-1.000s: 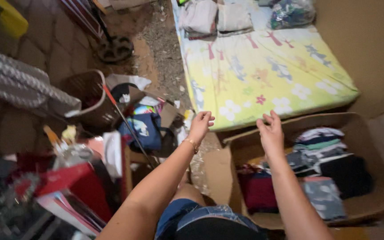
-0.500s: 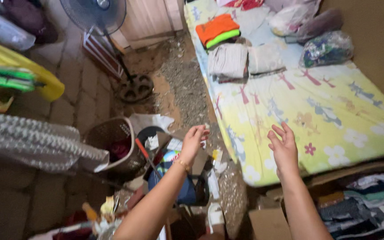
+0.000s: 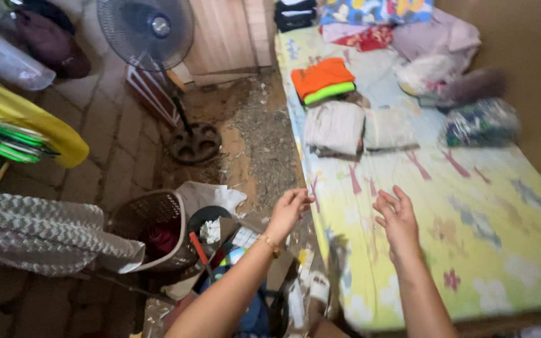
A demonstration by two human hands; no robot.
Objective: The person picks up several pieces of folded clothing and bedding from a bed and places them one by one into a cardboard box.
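Hands (image 3: pixel 289 209) (image 3: pixel 397 216) hover empty; brown basket (image 3: pixel 151 216) holds red cloth (image 3: pixel 161 238).

Folded grey garment stack (image 3: pixel 335 128): flat on the patterned bed sheet (image 3: pixel 471 206), at 12 o'clock from both empty hands.

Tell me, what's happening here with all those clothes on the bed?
A person reaches both arms out over the edge of a mattress with a yellow cartoon sheet. The left hand and the right hand are open and hold nothing. Further up the bed lie folded grey clothes and an orange and green folded pile. A brown basket and a standing fan stand on the floor to the left.
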